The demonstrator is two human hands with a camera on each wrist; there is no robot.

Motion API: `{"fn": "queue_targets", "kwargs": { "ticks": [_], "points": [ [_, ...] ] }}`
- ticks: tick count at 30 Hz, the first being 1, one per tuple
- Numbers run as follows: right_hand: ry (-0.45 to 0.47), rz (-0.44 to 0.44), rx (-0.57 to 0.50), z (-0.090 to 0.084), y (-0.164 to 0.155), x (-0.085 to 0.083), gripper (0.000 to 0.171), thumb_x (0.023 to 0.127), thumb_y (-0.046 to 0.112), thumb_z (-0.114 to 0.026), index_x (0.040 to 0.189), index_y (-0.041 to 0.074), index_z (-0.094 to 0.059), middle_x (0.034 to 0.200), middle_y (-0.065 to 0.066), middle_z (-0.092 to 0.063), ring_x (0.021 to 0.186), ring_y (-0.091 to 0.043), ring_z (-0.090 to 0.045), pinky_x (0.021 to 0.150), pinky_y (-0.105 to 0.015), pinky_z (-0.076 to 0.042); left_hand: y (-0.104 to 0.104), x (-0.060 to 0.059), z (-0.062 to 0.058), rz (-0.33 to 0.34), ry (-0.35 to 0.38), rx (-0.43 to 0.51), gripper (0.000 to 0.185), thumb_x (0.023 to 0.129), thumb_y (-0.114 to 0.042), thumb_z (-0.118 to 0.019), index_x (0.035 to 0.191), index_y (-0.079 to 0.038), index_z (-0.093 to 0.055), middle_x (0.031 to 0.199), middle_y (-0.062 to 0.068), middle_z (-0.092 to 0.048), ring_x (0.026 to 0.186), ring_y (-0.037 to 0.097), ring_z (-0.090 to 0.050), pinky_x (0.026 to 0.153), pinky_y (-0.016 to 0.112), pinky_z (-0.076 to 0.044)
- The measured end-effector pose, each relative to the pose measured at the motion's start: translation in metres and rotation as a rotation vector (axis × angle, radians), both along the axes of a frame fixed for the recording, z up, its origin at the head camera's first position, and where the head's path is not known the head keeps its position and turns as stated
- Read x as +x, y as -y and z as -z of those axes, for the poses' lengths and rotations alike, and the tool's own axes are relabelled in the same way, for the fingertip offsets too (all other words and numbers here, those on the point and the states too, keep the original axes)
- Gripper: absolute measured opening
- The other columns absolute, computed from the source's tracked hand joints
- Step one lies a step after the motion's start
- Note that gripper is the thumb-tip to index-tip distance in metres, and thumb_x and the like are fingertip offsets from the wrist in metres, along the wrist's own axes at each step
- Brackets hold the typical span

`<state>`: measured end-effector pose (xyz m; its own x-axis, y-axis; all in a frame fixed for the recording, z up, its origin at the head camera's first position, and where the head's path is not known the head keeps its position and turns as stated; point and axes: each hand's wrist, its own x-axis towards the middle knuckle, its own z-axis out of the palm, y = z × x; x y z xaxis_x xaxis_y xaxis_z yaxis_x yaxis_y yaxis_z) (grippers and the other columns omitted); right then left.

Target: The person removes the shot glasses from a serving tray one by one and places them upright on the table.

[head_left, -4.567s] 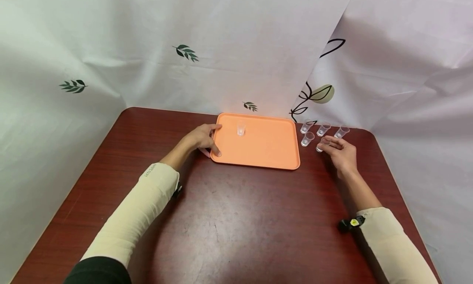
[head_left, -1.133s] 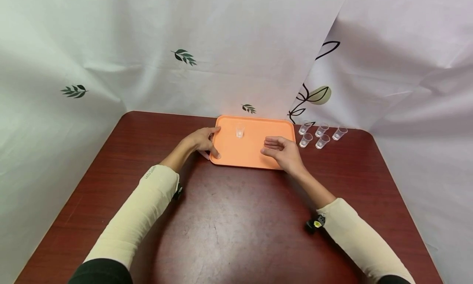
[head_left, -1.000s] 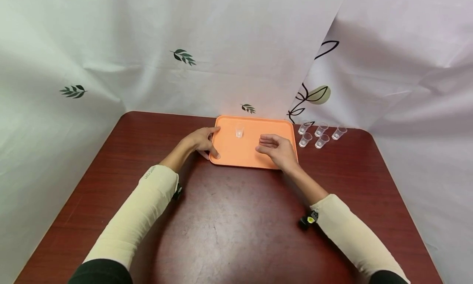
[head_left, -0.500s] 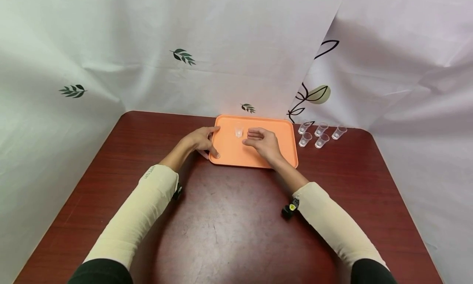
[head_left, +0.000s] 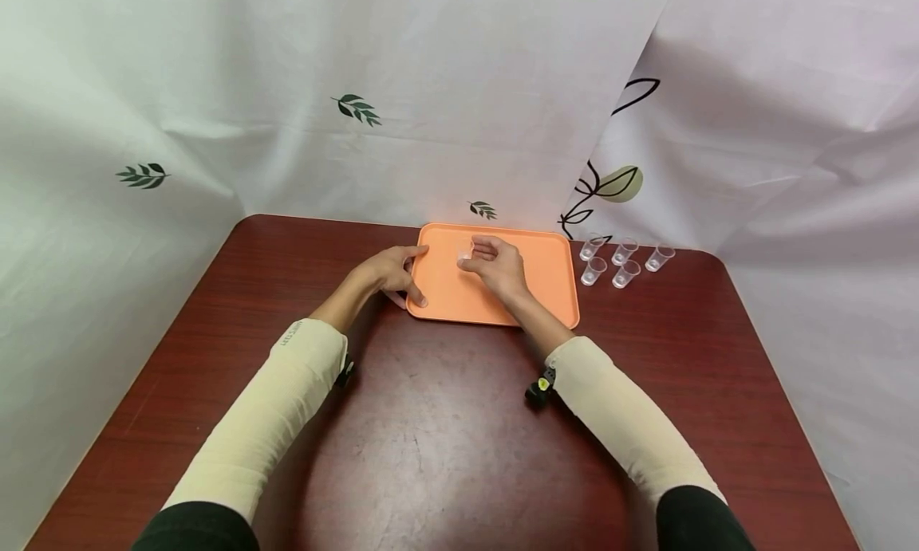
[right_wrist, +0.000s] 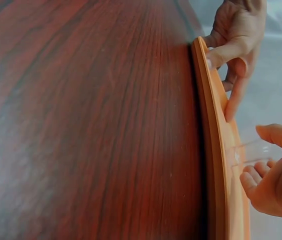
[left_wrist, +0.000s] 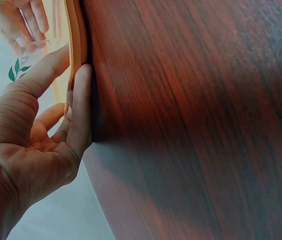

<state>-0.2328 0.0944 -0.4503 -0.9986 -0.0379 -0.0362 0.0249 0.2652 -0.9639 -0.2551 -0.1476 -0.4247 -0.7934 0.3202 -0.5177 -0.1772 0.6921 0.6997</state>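
Note:
My left hand (head_left: 390,272) grips the left end of the orange tray (head_left: 445,300), with the thumb over the rim and a finger along the outer side, as the left wrist view shows. On the tray's left part stands a small clear plastic cup (head_left: 465,255). My right hand (head_left: 501,270) is at this cup, its thumb on one side and its fingers on the other. In the right wrist view the clear cup (right_wrist: 241,154) sits in the gap between thumb and fingers of the right hand (right_wrist: 278,175). The fingers are not closed tightly round it.
Several more clear plastic cups (head_left: 625,274) stand on the dark red wooden table (head_left: 459,423), right of the tray. A white curtain (head_left: 287,96) with leaf prints hangs behind the table's back edge.
The right hand has left the cups at the right and moved left across the tray to the cup there. The left hand has stayed on the tray.

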Motion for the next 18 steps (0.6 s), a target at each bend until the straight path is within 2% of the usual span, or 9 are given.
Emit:
{"fn": "queue_targets", "kwargs": {
  "ticks": [9,18],
  "points": [
    [-0.036,0.030,0.005,0.0017,0.0103,-0.0051,0.050,0.098,0.007,-0.088,0.145,-0.001,-0.073,0.141,-0.022,-0.075,0.135,-0.039,-0.073,0.116,-0.048,-0.066,-0.0003,0.0003,-0.0018,-0.002,0.015,0.003,0.125,0.086,0.001,-0.096,0.183,-0.023,-0.021,0.160,0.028,-0.042,0.077,0.017,-0.074,0.070,0.033,-0.074],
    [-0.034,0.040,0.040,0.0020,0.0042,0.0016,0.043,0.100,0.010,-0.087,0.140,0.000,-0.076,0.137,-0.020,-0.078,0.131,-0.036,-0.076,0.110,-0.044,-0.069,-0.0009,0.0010,-0.0026,-0.006,0.029,0.017,0.126,0.086,0.004,-0.095,0.183,-0.024,-0.020,0.167,0.028,-0.040,0.074,0.017,-0.075,0.068,0.033,-0.074]
  ]
}}
